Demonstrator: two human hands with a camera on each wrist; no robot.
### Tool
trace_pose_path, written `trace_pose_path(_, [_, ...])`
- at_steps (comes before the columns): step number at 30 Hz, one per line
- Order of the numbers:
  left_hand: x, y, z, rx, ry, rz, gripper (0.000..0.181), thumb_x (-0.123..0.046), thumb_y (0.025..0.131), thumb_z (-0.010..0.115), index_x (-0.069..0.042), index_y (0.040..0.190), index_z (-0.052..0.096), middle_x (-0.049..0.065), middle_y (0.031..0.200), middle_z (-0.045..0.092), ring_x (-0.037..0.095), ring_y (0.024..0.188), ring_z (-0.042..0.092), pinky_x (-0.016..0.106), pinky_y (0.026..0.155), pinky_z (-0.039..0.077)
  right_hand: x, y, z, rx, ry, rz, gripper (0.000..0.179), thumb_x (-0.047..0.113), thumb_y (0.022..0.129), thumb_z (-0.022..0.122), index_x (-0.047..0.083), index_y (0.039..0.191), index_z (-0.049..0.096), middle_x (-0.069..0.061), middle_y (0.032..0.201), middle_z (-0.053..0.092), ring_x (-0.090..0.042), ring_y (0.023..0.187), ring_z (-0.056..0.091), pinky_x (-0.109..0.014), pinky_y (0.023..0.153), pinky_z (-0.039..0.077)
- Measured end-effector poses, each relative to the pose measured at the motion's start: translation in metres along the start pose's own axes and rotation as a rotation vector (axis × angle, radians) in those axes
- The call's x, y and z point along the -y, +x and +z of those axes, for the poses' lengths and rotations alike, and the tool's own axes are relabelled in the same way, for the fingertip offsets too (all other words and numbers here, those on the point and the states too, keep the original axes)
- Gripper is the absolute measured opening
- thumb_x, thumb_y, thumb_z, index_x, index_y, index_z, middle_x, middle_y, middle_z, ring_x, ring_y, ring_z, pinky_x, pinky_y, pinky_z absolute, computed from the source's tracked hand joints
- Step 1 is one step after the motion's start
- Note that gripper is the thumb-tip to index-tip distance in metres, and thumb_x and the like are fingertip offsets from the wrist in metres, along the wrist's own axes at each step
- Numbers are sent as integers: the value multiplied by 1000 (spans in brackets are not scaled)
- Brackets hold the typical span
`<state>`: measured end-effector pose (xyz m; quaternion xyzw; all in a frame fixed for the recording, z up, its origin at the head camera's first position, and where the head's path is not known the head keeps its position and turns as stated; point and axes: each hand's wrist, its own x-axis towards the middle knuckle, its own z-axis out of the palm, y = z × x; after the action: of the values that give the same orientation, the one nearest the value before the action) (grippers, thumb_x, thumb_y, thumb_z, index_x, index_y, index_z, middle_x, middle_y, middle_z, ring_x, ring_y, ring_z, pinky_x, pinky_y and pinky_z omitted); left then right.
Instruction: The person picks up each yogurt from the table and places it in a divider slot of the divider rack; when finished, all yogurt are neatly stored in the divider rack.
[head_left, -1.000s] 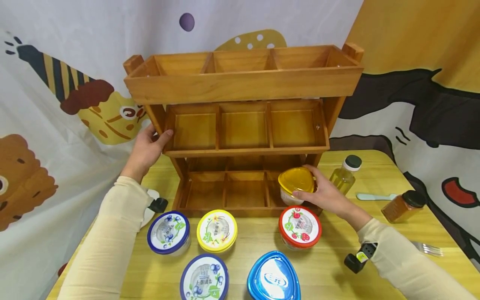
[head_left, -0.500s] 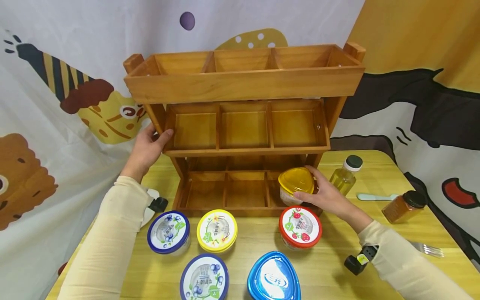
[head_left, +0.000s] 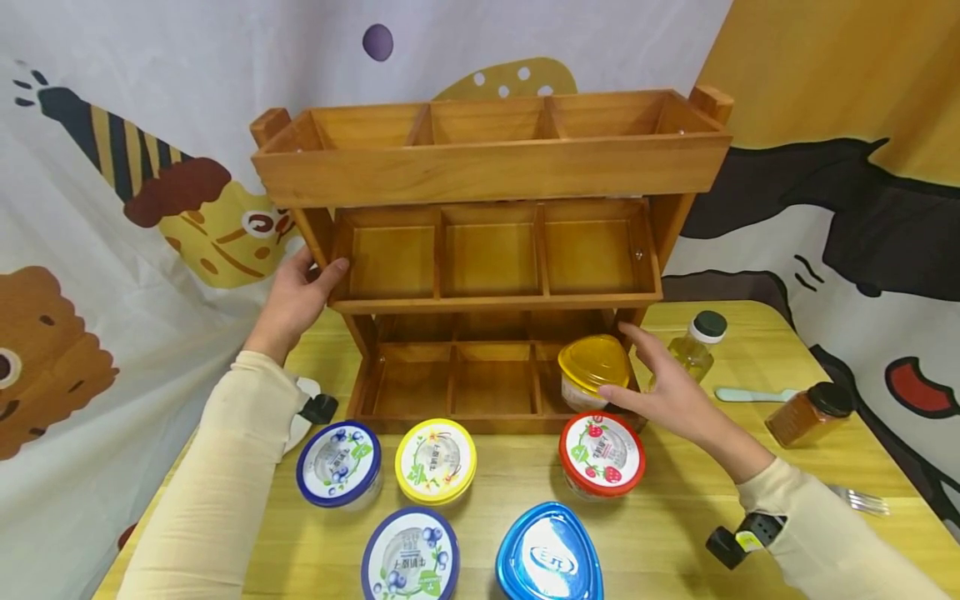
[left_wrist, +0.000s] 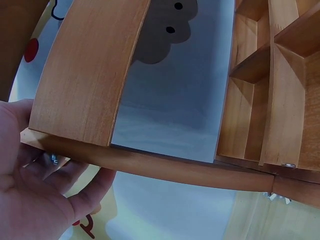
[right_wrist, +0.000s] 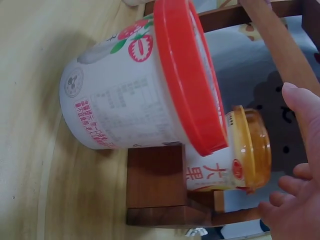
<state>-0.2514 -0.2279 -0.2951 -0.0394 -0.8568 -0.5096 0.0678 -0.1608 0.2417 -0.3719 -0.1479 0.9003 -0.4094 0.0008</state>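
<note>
A three-tier wooden shelf (head_left: 487,175) with divided trays stands on the table. My left hand (head_left: 296,292) grips its left upright at the middle tier; in the left wrist view the fingers (left_wrist: 92,192) curl round behind the wood. In the bottom tier's right compartment sits a cup with a yellow, rounded-triangular lid (head_left: 595,367). My right hand (head_left: 667,392) is just right of this cup, thumb and fingers spread and relaxed, holding nothing. In the right wrist view the fingers stand apart from the cup's amber lid (right_wrist: 257,147).
In front of the shelf stand a red-lidded cup (head_left: 602,454), a yellow-lidded cup (head_left: 435,461), two blueberry cups (head_left: 339,463) and a blue-lidded cup (head_left: 550,554). To the right are an oil bottle (head_left: 693,346), a spice jar (head_left: 810,414), a pale-handled utensil (head_left: 753,394) and a fork (head_left: 862,500).
My right hand has let go of the yellow-lidded cup, its fingers spreading and drawing back to the right. The cup stays in the compartment; my left hand keeps its hold.
</note>
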Motion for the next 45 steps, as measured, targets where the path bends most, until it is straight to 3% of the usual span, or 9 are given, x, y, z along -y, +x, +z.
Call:
trace_pose_path(13, [1, 0, 0, -9, 11, 5, 59, -41, 102, 50, -9, 150, 37, 17, 146, 48, 32, 133, 49, 49, 107, 44, 20, -22, -9, -39, -21, -68, 92, 28, 85, 79, 21, 158, 22, -12, 163, 23, -49, 142, 30, -67, 109, 29])
trace_pose_path(22, [0, -1, 0, -7, 4, 6, 60, -41, 101, 50, -10, 151, 36, 18, 146, 47, 33, 133, 49, 50, 107, 44, 39, -52, -6, -59, -80, -133, 97, 22, 80, 83, 29, 156, 24, -4, 161, 30, -45, 138, 38, -55, 110, 35])
trace_pose_path(29, [1, -2, 1, -9, 12, -1, 61, -43, 101, 49, -11, 151, 36, 17, 147, 47, 31, 133, 49, 49, 107, 45, 41, -68, 2, -70, -89, -127, 101, 24, 76, 86, 28, 156, 25, -7, 160, 31, -46, 138, 36, -72, 99, 35])
trace_pose_path(36, [1, -1, 1, -6, 15, -2, 61, -44, 101, 49, -11, 151, 35, 16, 148, 47, 32, 135, 47, 50, 109, 43, 35, -81, 8, -115, -128, -96, 103, 27, 73, 89, 30, 155, 27, -8, 157, 35, -41, 133, 42, -70, 95, 40])
trace_pose_path(38, [1, -1, 0, -4, 16, -3, 62, -44, 101, 49, -11, 151, 35, 16, 148, 46, 32, 136, 47, 50, 109, 43, 31, -84, 10, -121, -145, -87, 103, 27, 73, 89, 31, 155, 27, -7, 156, 36, -35, 130, 45, -57, 100, 44])
trace_pose_path(40, [1, -1, 0, -3, 15, -2, 62, -44, 101, 49, -11, 151, 35, 16, 148, 46, 32, 135, 47, 50, 109, 43, 27, -87, 11, -130, -148, -86, 103, 27, 73, 89, 31, 155, 27, -7, 155, 37, -30, 125, 47, -37, 103, 44])
trace_pose_path(43, [2, -1, 1, -3, 10, -2, 62, -44, 101, 50, -11, 151, 35, 17, 147, 47, 32, 135, 48, 50, 109, 43, 21, -90, 14, -150, -151, -92, 103, 25, 72, 89, 27, 155, 28, -8, 151, 40, -27, 119, 51, -12, 96, 38])
trace_pose_path(45, [2, -1, 1, -3, 7, -2, 62, -44, 101, 50, -11, 151, 35, 17, 147, 47, 32, 135, 48, 50, 109, 43, 18, -91, 16, -154, -139, -88, 102, 25, 72, 89, 25, 154, 29, -9, 149, 41, -25, 117, 51, -7, 95, 36])
